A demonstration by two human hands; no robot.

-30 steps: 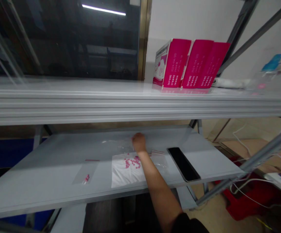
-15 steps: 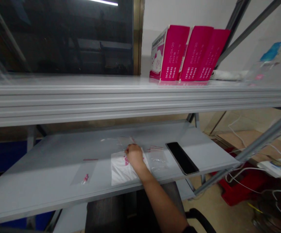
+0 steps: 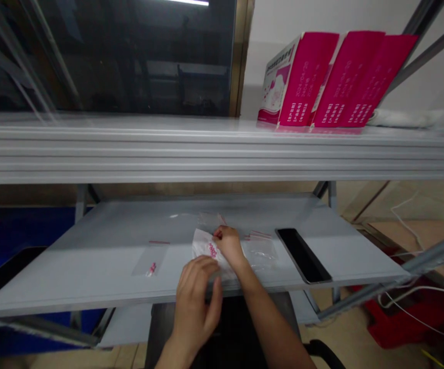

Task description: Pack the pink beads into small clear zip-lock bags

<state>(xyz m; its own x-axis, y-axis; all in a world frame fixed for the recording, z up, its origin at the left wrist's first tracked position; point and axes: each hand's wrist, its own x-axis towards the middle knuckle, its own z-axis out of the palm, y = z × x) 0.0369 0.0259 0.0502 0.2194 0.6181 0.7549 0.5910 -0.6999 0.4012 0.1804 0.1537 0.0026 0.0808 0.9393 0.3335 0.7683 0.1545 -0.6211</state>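
A white tissue-like sheet (image 3: 202,245) lies on the table shelf with a cluster of small pink beads or pills (image 3: 212,250) on it. My right hand (image 3: 229,245) is at the sheet's far edge, fingers pinched together; what they hold is hidden. My left hand (image 3: 196,300) is in front of the sheet's near left part, thumb apart from the fingers, holding nothing I can see. To the left lies a clear zip bag (image 3: 145,260) with a few pink pieces (image 3: 152,267) inside. Right of my right hand are flat clear zip bags (image 3: 260,247).
A dark phone or tablet (image 3: 302,255) lies at the right of the table shelf (image 3: 102,256). Above runs an upper shelf (image 3: 129,154) bearing pink boxes (image 3: 310,79). Another dark flat device (image 3: 10,266) is at the far left. Cables and a red object (image 3: 402,312) are at lower right.
My left hand has come into view from below, over the near side of the sheet. My right hand stays at the sheet, still pinched. The view has shifted left.
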